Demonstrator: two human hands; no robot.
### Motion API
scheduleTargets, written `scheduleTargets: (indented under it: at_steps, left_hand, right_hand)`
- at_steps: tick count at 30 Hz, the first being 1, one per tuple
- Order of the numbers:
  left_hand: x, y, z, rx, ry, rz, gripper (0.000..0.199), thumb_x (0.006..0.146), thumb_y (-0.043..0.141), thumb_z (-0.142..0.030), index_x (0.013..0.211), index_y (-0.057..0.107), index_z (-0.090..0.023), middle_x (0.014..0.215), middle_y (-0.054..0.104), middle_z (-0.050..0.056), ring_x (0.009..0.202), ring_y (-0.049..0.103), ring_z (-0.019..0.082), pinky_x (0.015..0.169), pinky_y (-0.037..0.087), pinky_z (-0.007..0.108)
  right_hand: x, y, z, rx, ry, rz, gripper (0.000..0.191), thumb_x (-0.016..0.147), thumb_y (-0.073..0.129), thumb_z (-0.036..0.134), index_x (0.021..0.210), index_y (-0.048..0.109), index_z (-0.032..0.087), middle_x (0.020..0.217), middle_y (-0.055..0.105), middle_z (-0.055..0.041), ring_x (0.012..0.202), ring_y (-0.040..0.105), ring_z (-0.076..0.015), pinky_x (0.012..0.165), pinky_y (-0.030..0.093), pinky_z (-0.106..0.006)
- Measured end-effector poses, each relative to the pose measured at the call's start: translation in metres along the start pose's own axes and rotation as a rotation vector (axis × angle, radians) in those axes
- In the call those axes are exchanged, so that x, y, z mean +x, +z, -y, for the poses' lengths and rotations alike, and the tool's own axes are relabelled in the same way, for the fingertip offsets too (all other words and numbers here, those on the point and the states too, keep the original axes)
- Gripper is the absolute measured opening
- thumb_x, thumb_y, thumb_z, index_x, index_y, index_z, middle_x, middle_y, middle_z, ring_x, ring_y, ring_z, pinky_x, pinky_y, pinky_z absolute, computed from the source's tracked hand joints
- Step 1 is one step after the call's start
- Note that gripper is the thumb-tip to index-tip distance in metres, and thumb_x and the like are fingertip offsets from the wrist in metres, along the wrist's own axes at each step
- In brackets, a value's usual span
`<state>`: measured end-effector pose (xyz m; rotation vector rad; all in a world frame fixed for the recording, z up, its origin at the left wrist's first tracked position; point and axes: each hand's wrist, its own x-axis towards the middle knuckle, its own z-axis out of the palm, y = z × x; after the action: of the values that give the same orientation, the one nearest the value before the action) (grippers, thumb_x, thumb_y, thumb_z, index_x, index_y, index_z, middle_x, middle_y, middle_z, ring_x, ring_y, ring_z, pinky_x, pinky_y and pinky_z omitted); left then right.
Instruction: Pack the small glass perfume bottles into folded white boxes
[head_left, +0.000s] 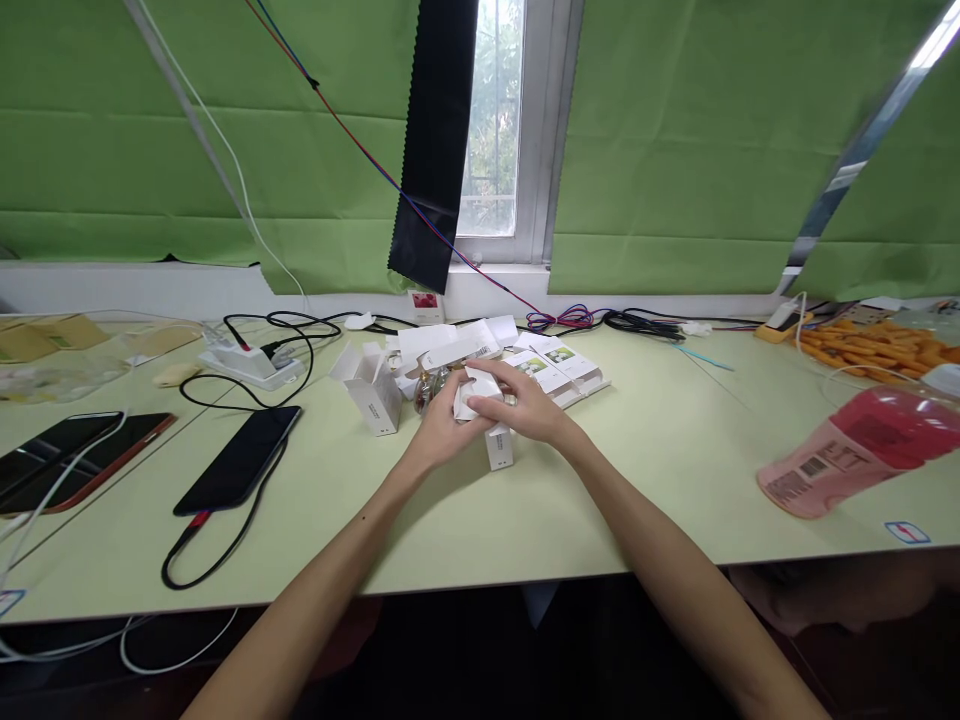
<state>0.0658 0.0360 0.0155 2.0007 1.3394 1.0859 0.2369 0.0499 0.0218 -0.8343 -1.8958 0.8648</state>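
Note:
Between both hands, above the table, is a small white cardboard piece point(478, 388) with a notch or hole in it. My left hand point(448, 415) grips its left side with the fingers curled. My right hand point(525, 400) closes on it from the right, thumb across the front and fingers over the top. An upright white box point(500, 447) shows just below the hands. To the left stands a white box point(373, 393) with raised flaps. Shiny glass-like items point(430, 388) lie behind my left hand, partly hidden.
Behind the hands lie white cartons point(450, 345) and flat boxes with green pictures point(559, 362). A phone point(240, 460) on a cable and a power strip point(251, 362) are at left. A pink bottle point(847, 450) and a pile of orange pieces point(874, 348) are at right.

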Motion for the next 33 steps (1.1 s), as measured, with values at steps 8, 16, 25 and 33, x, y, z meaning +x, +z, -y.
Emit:
scheduleTargets:
  at_steps: [8,16,25,33]
  left_hand:
    - [0.0006,-0.0009,-0.0015,-0.022,0.023,0.015,0.056,0.075,0.066,-0.049,0.119,0.051,-0.019,0.123,0.063,0.011,0.116,0.06,0.032,0.09,0.053,0.039]
    - [0.0004,-0.0012,0.0003,-0.039,0.026,0.026,0.059,0.075,0.069,-0.048,0.123,0.051,-0.018,0.122,0.064,0.011,0.112,0.062,0.031,0.09,0.053,0.04]
    - [0.0007,-0.0015,-0.0001,-0.028,0.011,0.027,0.059,0.072,0.069,-0.048,0.119,0.05,-0.018,0.124,0.062,0.011,0.116,0.06,0.033,0.093,0.052,0.041]
    - [0.0004,-0.0012,0.0008,-0.038,0.021,0.031,0.058,0.073,0.069,-0.049,0.12,0.052,-0.018,0.122,0.065,0.011,0.117,0.06,0.033,0.093,0.052,0.042]
  right_hand:
    - [-0.0005,-0.0002,0.0006,-0.018,0.004,0.004,0.056,0.087,0.067,0.045,0.14,0.057,0.029,0.147,0.055,-0.0049,0.136,0.049,-0.0256,0.105,0.046,-0.041]
    - [0.0002,-0.0002,-0.0013,0.006,-0.015,0.002,0.056,0.086,0.069,0.044,0.139,0.058,0.029,0.146,0.057,-0.0052,0.133,0.052,-0.026,0.102,0.048,-0.04]
    - [-0.0003,-0.0011,-0.001,0.029,-0.008,0.005,0.054,0.084,0.072,0.043,0.136,0.061,0.032,0.145,0.057,-0.0045,0.132,0.053,-0.0261,0.101,0.049,-0.041]
    - [0.0001,-0.0012,-0.0019,0.043,-0.007,0.007,0.055,0.083,0.072,0.044,0.136,0.061,0.032,0.144,0.058,-0.0036,0.133,0.053,-0.0255,0.102,0.049,-0.04]
